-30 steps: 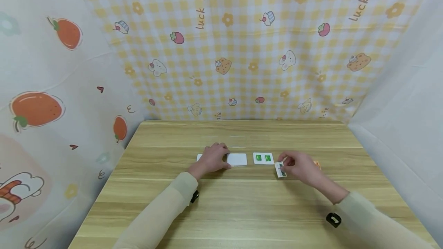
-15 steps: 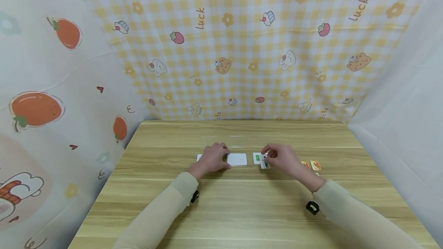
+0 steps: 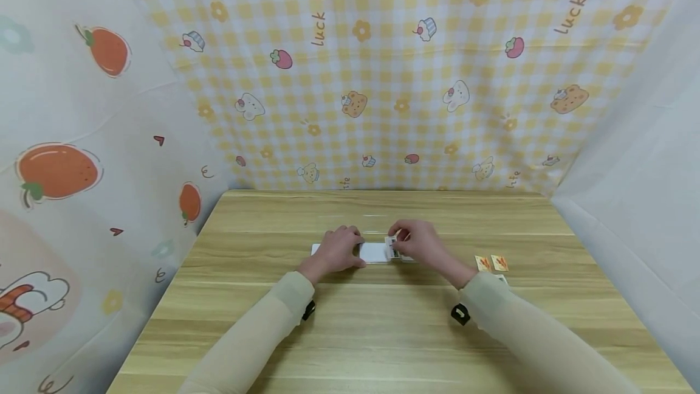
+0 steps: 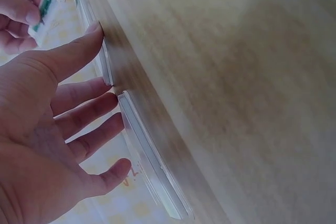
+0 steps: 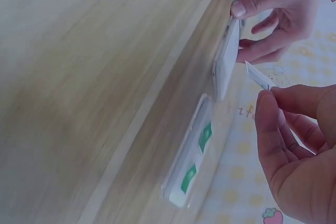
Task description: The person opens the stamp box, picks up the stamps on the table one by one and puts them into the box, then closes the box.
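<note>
My left hand (image 3: 339,250) holds a white rectangular tile (image 3: 374,252) at its left end, thumb on the near edge and fingers on the far edge. In the right wrist view the same tile (image 5: 227,61) lies flat on the table. My right hand (image 3: 420,242) pinches a small white card (image 3: 391,247) with a dark green picture between thumb and forefinger. It hovers tilted over the white tile's right end. The left wrist view shows the small card's green side (image 4: 45,11). Just right stands a white tile with two green pictures (image 5: 191,156), partly covered by my right hand in the head view.
Another white tile (image 3: 315,249) lies left, mostly behind my left hand. Two small orange picture cards (image 3: 500,262) lie to the right, with a small white card (image 3: 501,279) peeking from behind the right sleeve. A patterned curtain (image 3: 383,78) rises behind the wooden table (image 3: 361,333).
My right hand has carried the small card leftward, across the green-picture tile, to the white tile's right end. The orange cards have come into view. My left hand has stayed in place.
</note>
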{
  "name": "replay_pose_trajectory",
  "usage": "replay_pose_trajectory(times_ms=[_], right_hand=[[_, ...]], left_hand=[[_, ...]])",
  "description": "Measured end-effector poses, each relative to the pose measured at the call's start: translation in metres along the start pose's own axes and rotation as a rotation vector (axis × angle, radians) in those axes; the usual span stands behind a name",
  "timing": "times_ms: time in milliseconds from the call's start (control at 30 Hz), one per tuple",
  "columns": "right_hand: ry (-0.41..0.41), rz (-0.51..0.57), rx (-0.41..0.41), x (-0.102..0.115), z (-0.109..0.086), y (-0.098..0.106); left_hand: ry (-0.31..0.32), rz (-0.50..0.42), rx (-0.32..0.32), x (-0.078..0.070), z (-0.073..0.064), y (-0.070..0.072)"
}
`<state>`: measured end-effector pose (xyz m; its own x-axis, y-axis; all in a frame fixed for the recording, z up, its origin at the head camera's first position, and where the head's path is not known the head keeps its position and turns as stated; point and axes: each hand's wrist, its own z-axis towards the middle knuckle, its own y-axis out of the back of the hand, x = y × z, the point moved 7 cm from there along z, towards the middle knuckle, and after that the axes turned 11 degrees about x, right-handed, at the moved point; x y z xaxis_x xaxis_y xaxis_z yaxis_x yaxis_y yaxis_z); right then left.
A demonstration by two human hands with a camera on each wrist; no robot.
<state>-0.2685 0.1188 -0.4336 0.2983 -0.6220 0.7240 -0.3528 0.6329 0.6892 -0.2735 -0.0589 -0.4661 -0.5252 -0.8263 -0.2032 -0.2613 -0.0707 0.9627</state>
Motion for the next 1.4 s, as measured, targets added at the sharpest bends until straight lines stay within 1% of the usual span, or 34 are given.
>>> replay_pose_trajectory(times_ms=[200, 367, 533, 667, 900, 1100, 1300, 1400], right_hand=[[-0.051, -0.042, 0.010, -0.003, 0.016, -0.013], [-0.054, -0.096, 0.001, -0.004, 0.022, -0.020], [-0.040, -0.206, -0.019, -0.002, 0.024, -0.027], [-0.029, -0.261, -0.029, 0.001, 0.025, -0.031], [-0.050, -0.335, -0.029, 0.001, 0.027, -0.035], [-0.045, -0.367, -0.059, 0.002, 0.027, -0.035], [-0.086, -0.428, -0.077, 0.002, 0.024, -0.034], [-0.092, -0.456, -0.080, 0.004, 0.023, -0.034]], left_hand=[[0.004, 0.002, 0.000, -0.001, -0.001, 0.001], [0.002, -0.001, 0.000, -0.001, -0.001, 0.001], [0.007, 0.004, 0.008, -0.001, 0.000, 0.001], [0.006, 0.008, 0.008, -0.001, 0.000, 0.001], [-0.002, 0.004, 0.007, -0.002, -0.001, 0.001], [0.001, -0.002, 0.007, -0.001, -0.001, 0.000], [0.000, 0.005, 0.007, -0.001, 0.000, -0.001], [0.000, 0.006, 0.008, -0.002, -0.001, 0.000]])
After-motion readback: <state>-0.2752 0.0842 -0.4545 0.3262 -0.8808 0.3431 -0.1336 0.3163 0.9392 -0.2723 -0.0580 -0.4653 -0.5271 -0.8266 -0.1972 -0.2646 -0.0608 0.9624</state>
